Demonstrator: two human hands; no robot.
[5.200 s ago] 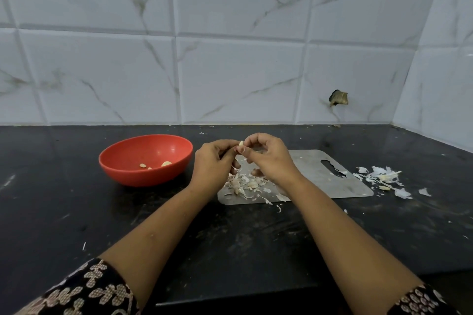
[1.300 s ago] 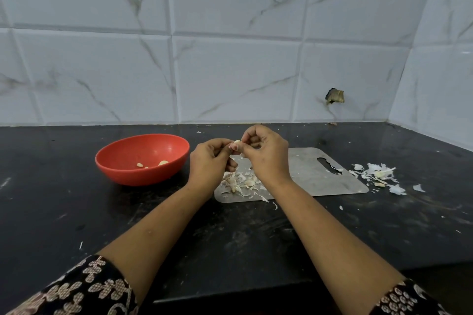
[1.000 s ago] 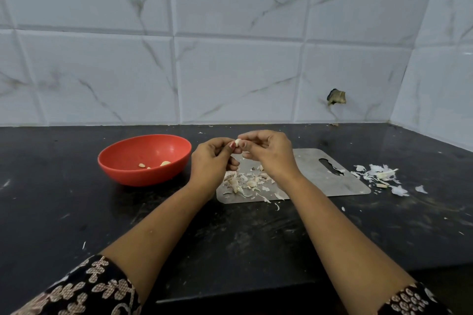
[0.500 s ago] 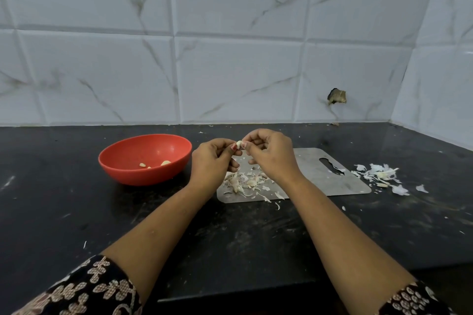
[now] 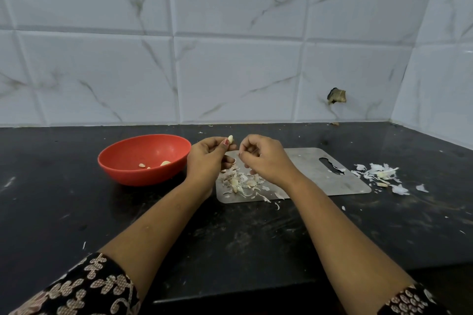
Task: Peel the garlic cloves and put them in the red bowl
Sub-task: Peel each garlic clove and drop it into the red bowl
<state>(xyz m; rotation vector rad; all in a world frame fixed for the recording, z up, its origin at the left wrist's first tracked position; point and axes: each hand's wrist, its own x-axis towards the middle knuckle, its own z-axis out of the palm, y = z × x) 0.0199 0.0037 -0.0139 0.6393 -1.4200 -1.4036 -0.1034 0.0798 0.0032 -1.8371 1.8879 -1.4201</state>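
Few cloves were in the red bowl, a pile left unpeeled; one clove was pinched by the left hand; what the curled right hand held was unclear.

Left sleeve and right sleeve black, printed with cream floral motifs; forearms bare past them; red polish on a nail of the left hand.

Left hand pinching garlic clove, hovering just right of red bowl; gap between lying open. Peel pile cluttering board left end. Scraps littering counter mid-right. Lower-frame counter lying open around forearms. Tiled wall closing off back.
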